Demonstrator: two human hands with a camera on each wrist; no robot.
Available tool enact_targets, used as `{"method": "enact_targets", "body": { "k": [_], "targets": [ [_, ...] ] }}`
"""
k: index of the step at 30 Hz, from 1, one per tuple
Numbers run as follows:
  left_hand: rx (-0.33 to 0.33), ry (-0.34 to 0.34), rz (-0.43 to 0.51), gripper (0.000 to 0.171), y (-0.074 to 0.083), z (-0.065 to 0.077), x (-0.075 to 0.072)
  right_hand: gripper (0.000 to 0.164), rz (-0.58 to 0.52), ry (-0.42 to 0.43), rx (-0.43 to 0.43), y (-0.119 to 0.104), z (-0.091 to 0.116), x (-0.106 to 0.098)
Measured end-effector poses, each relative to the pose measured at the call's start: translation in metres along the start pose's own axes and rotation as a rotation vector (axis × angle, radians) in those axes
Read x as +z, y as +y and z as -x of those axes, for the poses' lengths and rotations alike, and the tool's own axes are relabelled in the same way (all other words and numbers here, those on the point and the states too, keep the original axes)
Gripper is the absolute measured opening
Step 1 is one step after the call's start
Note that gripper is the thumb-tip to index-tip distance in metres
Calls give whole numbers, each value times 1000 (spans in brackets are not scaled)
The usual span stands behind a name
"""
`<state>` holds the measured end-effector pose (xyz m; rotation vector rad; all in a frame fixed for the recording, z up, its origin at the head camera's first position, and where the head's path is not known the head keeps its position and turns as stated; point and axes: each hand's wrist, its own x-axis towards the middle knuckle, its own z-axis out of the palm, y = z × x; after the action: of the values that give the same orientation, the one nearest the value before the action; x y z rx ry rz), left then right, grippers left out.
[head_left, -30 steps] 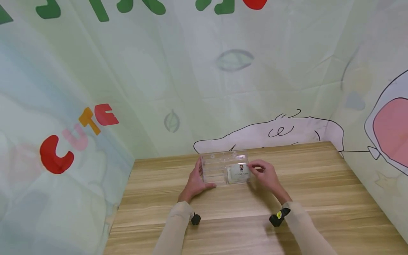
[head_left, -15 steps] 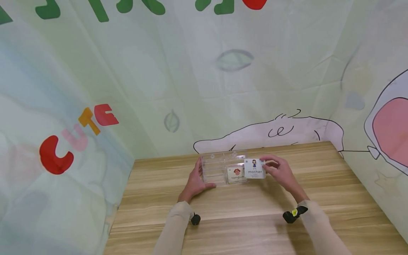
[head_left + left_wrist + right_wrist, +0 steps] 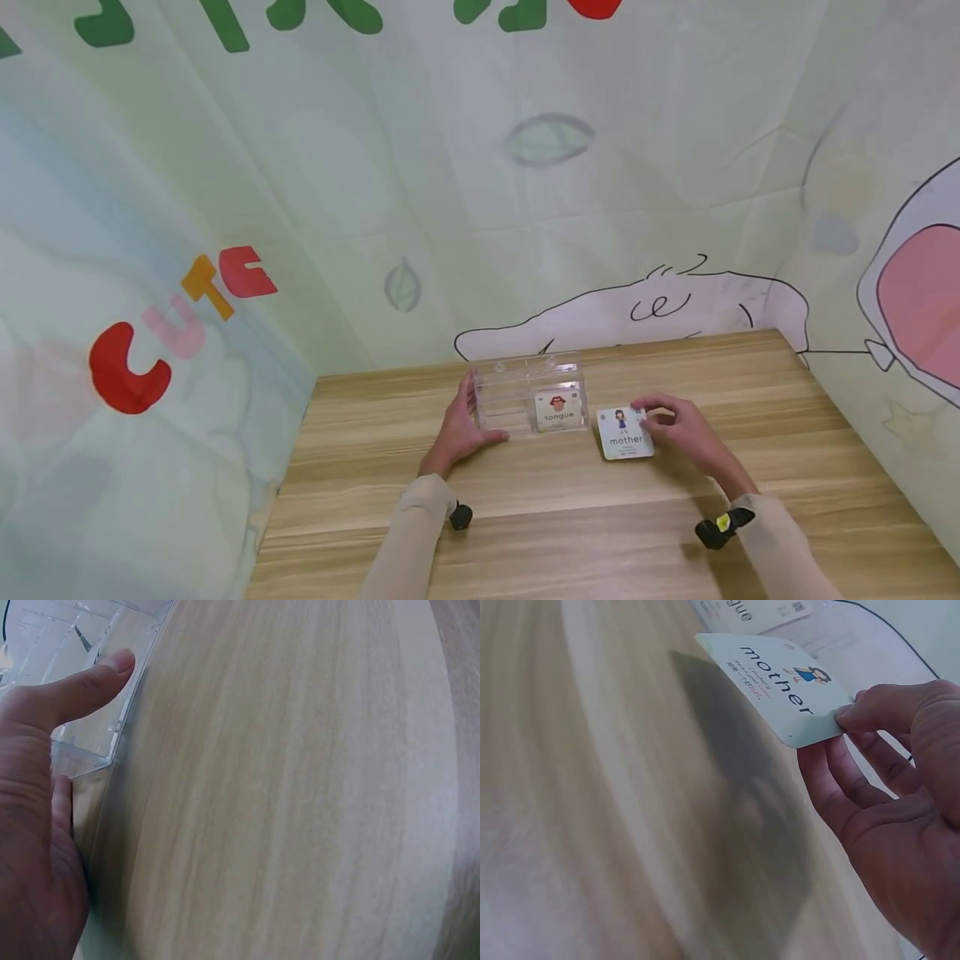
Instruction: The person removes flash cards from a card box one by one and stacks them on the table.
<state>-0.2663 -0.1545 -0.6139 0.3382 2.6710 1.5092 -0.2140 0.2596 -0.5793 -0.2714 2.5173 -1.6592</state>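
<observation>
My left hand (image 3: pixel 461 425) holds the left end of a clear plastic card holder (image 3: pixel 501 390), its thumb along the front edge and its fingers at the side. The holder is divided into compartments. In its lower right compartment stands a white card (image 3: pixel 558 412) printed "tongue" with a picture of a mouth. To the right of the holder, my right hand (image 3: pixel 678 429) pinches a card (image 3: pixel 626 433) printed "mother", with a small figure on it, by its upper right corner. In the right wrist view the "mother" card (image 3: pixel 780 686) is tilted above the table, casting a shadow.
The wooden table (image 3: pixel 540 542) is bounded by a printed cloth backdrop (image 3: pixel 450 208) at the back and on both sides. A black wrist camera (image 3: pixel 461 516) sits on my left wrist, another black camera (image 3: pixel 716 531) on my right.
My right hand has drawn the "mother" card out of the holder, then right and toward me. The "tongue" card behind it has come into view. The left hand has stayed put.
</observation>
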Motion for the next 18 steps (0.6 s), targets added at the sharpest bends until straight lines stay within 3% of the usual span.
{"method": "enact_targets", "body": {
  "k": [6,11,18],
  "targets": [
    [-1,2,11,136,3,1,0,31,47,-28,50,14,12,6],
    [2,1,7,136,2,0,0,33,53,-39,4,20,16,12],
    [0,11,23,137,1,0,1,31,148,-43,-67,21,15,18]
  ]
}}
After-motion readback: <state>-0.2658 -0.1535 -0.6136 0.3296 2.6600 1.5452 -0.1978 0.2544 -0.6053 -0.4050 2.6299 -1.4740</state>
